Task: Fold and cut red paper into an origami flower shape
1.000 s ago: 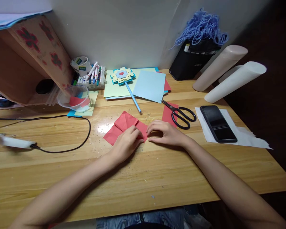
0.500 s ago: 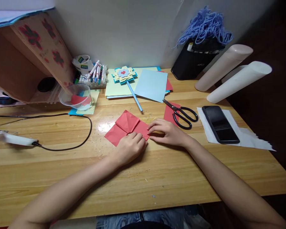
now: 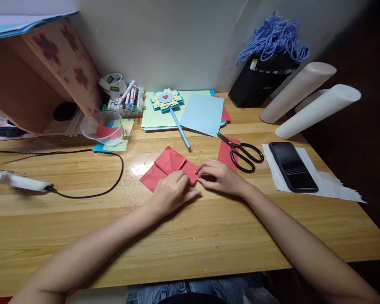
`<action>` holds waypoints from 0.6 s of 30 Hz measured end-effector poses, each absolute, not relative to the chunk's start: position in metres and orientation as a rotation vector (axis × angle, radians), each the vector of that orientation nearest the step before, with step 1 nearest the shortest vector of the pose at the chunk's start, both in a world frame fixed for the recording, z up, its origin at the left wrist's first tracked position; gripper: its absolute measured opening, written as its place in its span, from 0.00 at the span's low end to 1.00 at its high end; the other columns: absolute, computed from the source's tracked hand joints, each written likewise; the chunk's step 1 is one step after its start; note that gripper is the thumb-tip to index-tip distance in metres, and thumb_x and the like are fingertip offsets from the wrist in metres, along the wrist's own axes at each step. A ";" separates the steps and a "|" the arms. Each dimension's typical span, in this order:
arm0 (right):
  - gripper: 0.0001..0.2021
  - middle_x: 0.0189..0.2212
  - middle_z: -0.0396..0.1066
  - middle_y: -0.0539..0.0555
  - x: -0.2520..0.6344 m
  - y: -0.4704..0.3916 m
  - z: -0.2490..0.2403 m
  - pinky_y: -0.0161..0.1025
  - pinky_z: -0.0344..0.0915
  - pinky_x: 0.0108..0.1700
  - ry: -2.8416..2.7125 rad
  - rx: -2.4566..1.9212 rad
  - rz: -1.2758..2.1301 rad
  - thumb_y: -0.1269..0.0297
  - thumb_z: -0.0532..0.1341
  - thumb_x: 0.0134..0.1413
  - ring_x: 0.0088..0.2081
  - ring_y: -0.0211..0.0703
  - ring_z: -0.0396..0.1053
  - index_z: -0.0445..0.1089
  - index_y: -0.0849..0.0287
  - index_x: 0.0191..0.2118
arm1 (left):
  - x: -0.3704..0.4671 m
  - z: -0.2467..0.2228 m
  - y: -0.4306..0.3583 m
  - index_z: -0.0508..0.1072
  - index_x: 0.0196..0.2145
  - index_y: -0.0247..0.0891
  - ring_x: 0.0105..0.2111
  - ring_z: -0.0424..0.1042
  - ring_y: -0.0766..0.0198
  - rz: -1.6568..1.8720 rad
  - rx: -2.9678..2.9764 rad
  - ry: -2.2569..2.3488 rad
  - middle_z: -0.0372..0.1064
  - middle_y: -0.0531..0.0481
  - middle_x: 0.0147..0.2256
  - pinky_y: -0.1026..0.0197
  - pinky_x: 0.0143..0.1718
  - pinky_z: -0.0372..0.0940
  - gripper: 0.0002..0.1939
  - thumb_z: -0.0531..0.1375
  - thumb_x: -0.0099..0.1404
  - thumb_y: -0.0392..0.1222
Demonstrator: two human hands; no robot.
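A folded red paper (image 3: 170,160) lies on the wooden table, with creased flaps on its upper and left parts. My left hand (image 3: 174,188) rests on the paper's lower edge, its fingers curled down onto it and its thumb stretched out to the right. At the paper's right corner, my right hand (image 3: 220,176) pinches the edge between thumb and fingers. Black-handled scissors (image 3: 240,152) lie just beyond my right hand, partly over another red sheet (image 3: 224,153).
Behind are a paper flower (image 3: 165,98) on a blue stick, coloured sheets (image 3: 203,114), markers and a plastic bowl (image 3: 101,128). To the right lie a phone (image 3: 293,166) and paper rolls (image 3: 318,110). A white device with a black cable (image 3: 122,169) is at left.
My left thumb has stretched out to the right and the left fingers have shifted slightly up on the red paper. My right hand has stayed at the paper's right corner.
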State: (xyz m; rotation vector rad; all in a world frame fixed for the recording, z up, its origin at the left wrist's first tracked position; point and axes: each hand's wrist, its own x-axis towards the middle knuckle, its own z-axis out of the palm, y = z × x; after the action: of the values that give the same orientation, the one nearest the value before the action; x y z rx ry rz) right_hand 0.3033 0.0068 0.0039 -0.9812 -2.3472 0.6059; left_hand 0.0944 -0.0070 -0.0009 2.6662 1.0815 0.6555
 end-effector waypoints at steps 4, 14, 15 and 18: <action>0.03 0.33 0.69 0.55 0.302 0.007 0.004 0.41 0.65 0.38 -2.341 -0.990 0.608 0.72 0.57 0.53 0.36 0.43 0.66 0.66 0.58 0.32 | 0.095 -0.001 -0.008 0.67 0.29 0.35 0.27 0.66 0.64 0.649 2.655 1.147 0.68 0.47 0.28 0.63 0.26 0.59 0.13 0.50 0.68 0.44; 0.03 0.35 0.70 0.55 0.308 0.008 0.006 0.42 0.63 0.43 -2.282 -1.037 0.688 0.67 0.59 0.55 0.40 0.44 0.65 0.70 0.57 0.32 | 0.094 0.006 -0.008 0.65 0.29 0.35 0.27 0.64 0.63 0.573 2.539 1.200 0.64 0.47 0.29 0.61 0.28 0.61 0.10 0.49 0.67 0.39; 0.03 0.36 0.70 0.55 0.308 0.007 0.006 0.42 0.63 0.43 -2.259 -1.071 0.709 0.66 0.60 0.55 0.41 0.44 0.65 0.71 0.57 0.32 | 0.095 0.007 -0.008 0.64 0.29 0.35 0.28 0.64 0.63 0.573 2.523 1.208 0.64 0.47 0.29 0.61 0.29 0.61 0.10 0.49 0.67 0.39; 0.03 0.38 0.70 0.54 0.306 0.006 0.008 0.44 0.62 0.45 -2.161 -1.199 0.788 0.65 0.63 0.51 0.42 0.44 0.66 0.72 0.56 0.29 | 0.097 0.006 -0.007 0.64 0.30 0.35 0.29 0.64 0.63 0.582 2.492 1.247 0.63 0.47 0.30 0.60 0.30 0.62 0.10 0.49 0.67 0.39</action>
State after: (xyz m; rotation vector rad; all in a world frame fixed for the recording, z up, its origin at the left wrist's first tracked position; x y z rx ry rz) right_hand 0.3064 0.0059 0.0077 -1.1987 -2.1610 0.7880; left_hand 0.0970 -0.0067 0.0055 2.4916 1.2474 0.5825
